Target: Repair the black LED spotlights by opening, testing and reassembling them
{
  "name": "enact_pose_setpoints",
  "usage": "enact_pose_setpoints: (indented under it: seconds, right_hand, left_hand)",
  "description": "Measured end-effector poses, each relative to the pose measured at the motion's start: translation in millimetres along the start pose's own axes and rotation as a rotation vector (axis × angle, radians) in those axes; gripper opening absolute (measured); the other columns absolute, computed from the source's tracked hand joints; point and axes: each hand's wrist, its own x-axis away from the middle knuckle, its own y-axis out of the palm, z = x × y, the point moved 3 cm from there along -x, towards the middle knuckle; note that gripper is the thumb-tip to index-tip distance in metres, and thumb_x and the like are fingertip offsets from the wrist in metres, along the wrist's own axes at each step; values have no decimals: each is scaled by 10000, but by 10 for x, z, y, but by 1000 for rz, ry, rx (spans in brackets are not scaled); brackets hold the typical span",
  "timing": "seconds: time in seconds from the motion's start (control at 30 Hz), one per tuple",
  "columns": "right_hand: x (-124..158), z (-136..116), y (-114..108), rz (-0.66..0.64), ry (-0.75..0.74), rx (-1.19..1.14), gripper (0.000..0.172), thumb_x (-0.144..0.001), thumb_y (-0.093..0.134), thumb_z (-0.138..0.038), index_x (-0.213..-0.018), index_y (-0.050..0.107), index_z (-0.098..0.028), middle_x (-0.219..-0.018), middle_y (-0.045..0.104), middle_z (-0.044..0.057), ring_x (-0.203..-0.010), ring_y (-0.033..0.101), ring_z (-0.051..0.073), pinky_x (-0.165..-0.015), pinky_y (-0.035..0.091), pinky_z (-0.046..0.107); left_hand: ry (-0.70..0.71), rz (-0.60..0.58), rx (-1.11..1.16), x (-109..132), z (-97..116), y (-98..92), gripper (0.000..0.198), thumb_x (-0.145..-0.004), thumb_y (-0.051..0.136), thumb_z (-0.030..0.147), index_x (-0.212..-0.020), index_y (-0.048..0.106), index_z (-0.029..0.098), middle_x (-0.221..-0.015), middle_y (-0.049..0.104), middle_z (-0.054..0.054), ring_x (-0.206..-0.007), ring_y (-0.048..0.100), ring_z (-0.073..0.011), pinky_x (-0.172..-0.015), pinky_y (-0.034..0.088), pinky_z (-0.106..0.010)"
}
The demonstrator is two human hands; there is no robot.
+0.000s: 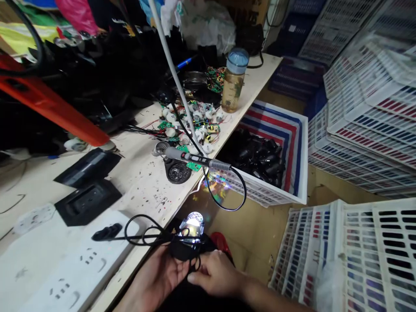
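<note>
The lit lamp sits low in the middle of the view, over the person's lap and just beyond the bench edge. Its upper part is clear and glassy, flat-sided below with a rounded, patterned top, and it glows white with a warm yellow patch at the centre; beneath that is a dark, rounded base. A thin black cord hangs in loose loops across the front of it and runs left to a black plug in the white power strip. Coloured flecks of light show near the white crate beyond.

The left hand lies palm up, fingers half curled under the base — whether they grip it or only bear it, I cannot tell. The right hand has its thumb and bent fingers drawn together, pinching the cord beside the base.

Glare washes out the inside of the clear part, and the cord loops cover some of its lower face. The base merges with the dark clothing behind, so its outline is hard to follow. The left fingertips are partly hidden beneath it, and a red object behind the right hand is mostly covered — too little shows to name it.
</note>
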Motion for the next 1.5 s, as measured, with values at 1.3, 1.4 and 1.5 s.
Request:
enact_pose_setpoints:
  seconds: [1.3, 1.4, 1.5]
  right_hand:
    - [-89, -3, 36, 20, -7, 198, 233, -827, 613, -340, -687, 733, -199, -687, 734, 12, -574, 576, 119, -520, 259, 248]
    - [-91, 7, 41, 25, -8, 203, 241, -823, 614, -343, -665, 721, -196, -688, 732, 13, -567, 566, 114, -516, 248, 247]
    - [-87, 0, 35, 27, -9, 202, 255, -828, 606, -345, -649, 709, -196, -669, 722, 4, -543, 545, 106, -512, 247, 244]
  left_hand:
    - [-57, -75, -8, 45, -8, 93, 257, -890, 471, 80, -1110, 604, 83, -783, 716, -102, -686, 702, -225, -689, 555, -348]
    - [-51, -69, -14, 48, -8, 88, 248, -881, 496, 89, -1099, 616, 87, -791, 721, -102, -688, 705, -226, -702, 559, -354]
    - [-42, -72, -9, 48, -5, 91, 228, -869, 540, 114, -1077, 631, 90, -806, 726, -103, -688, 708, -226, -705, 561, -349]
